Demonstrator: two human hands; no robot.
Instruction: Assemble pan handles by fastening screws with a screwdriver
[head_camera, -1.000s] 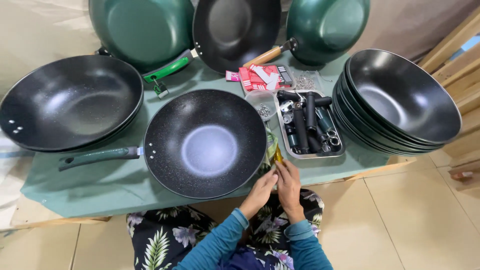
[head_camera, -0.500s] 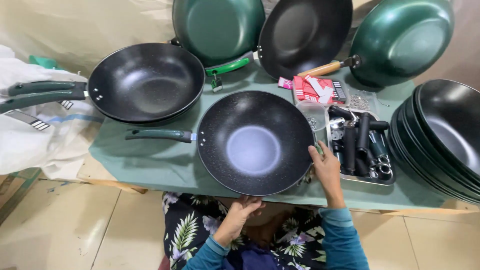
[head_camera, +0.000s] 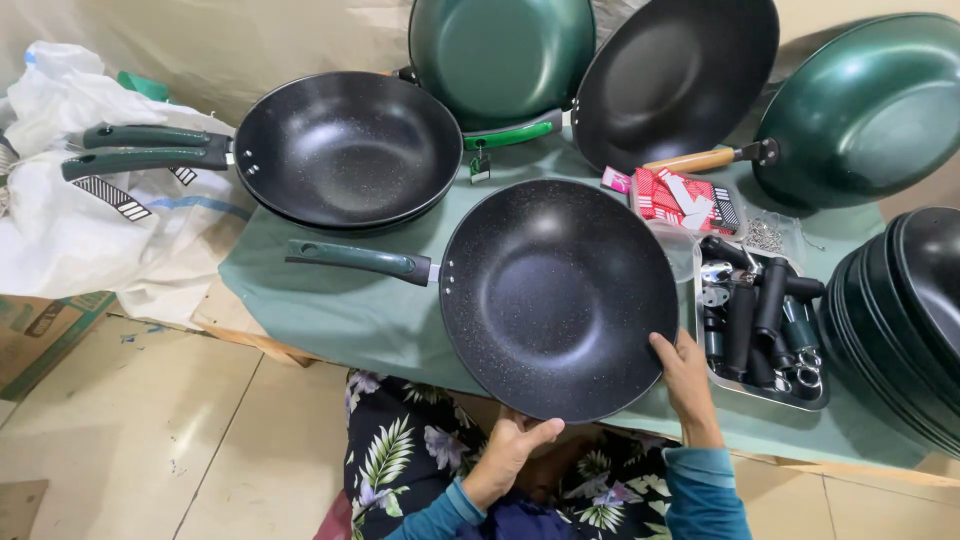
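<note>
A black speckled wok (head_camera: 555, 290) with a dark green handle (head_camera: 358, 260) lies on the green-covered table (head_camera: 330, 315) in front of me. My right hand (head_camera: 685, 385) grips its near right rim. Below the table edge, my left hand (head_camera: 510, 450) touches the underside of the near rim with curled fingers. Both arms wear teal sleeves over a floral garment.
Stacked black woks (head_camera: 345, 150) sit at the left, and several woks (head_camera: 670, 80) lean against the back wall. A metal tray (head_camera: 765, 320) of handles and screws, a red packet (head_camera: 680, 198) and a stack of handleless woks (head_camera: 900, 320) are at the right. White sacks (head_camera: 90, 230) lie at the left.
The view has swung left. My right hand has gone from the tray side to the wok's near right rim, and my left hand has dropped below the table edge to the rim.
</note>
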